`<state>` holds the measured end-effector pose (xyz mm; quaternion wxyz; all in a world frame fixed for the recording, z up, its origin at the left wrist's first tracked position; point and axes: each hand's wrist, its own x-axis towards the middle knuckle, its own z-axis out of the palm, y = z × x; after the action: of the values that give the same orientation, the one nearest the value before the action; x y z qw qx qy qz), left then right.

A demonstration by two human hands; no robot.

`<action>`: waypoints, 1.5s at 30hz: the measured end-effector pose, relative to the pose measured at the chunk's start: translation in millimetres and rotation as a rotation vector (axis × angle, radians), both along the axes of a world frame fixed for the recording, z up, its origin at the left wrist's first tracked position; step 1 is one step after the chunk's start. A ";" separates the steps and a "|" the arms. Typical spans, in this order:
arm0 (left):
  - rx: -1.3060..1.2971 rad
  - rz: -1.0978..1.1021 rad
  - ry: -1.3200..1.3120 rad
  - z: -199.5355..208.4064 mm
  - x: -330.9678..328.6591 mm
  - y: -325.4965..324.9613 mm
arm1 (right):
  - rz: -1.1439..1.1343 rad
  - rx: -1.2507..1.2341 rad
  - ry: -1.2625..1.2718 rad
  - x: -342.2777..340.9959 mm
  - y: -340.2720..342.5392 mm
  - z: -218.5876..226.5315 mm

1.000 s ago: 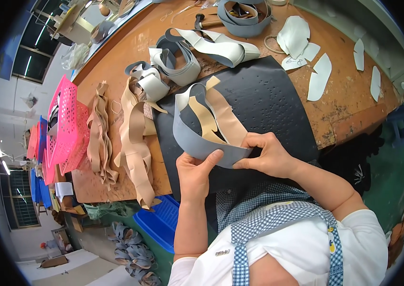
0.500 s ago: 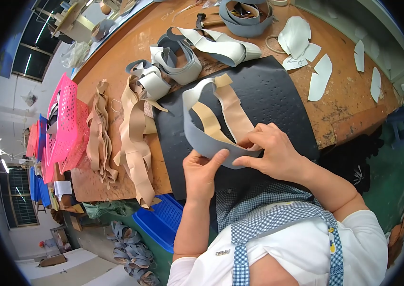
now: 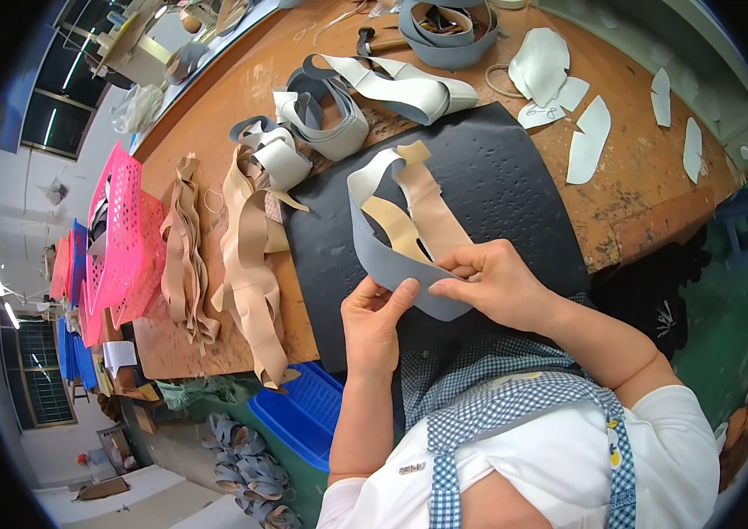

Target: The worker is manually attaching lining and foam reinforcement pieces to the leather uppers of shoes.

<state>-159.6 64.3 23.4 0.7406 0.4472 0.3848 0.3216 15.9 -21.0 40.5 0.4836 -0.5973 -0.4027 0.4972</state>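
Above a black dimpled mat [image 3: 524,185] I hold a grey leather strip [image 3: 409,267] that curves round into an open loop. A tan lining piece [image 3: 434,204] and a cream-coloured piece [image 3: 389,220] show inside it. My left hand [image 3: 376,319] pinches the near edge, thumb on the grey outer face and fingers behind. My right hand [image 3: 496,284] pinches the same strip farther right between thumb and fingers. The hands are a little apart, and some fingertips are hidden behind the strip.
Tan strips [image 3: 250,256] lie left of the mat, with white-grey strips [image 3: 325,119] behind it. A hammer [image 3: 383,42] lies near a grey coil [image 3: 449,40]. White pattern pieces [image 3: 589,141] spread rightward. A pink basket [image 3: 127,238] stands left; a blue basket [image 3: 299,414] sits below the table.
Both hands still pinch the strip. The right hand's fingers have drawn closer to its thumb along the strip's edge, and the loop has tilted and shifted slightly right.
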 end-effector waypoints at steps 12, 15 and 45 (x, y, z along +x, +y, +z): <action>0.087 0.005 0.082 8.6 0.4 -1.4 | 0.015 0.047 -0.054 -3.9 -1.5 0.6; 0.066 0.068 0.034 6.9 -1.6 5.1 | 0.063 0.029 -0.062 -3.2 -3.8 4.1; 0.209 0.016 0.149 18.7 0.3 6.8 | 0.016 0.050 -0.085 -8.2 4.9 15.5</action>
<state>-159.3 71.1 42.1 0.6570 0.5415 0.4064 0.3317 7.7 -16.1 56.0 0.4769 -0.6025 -0.4398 0.4649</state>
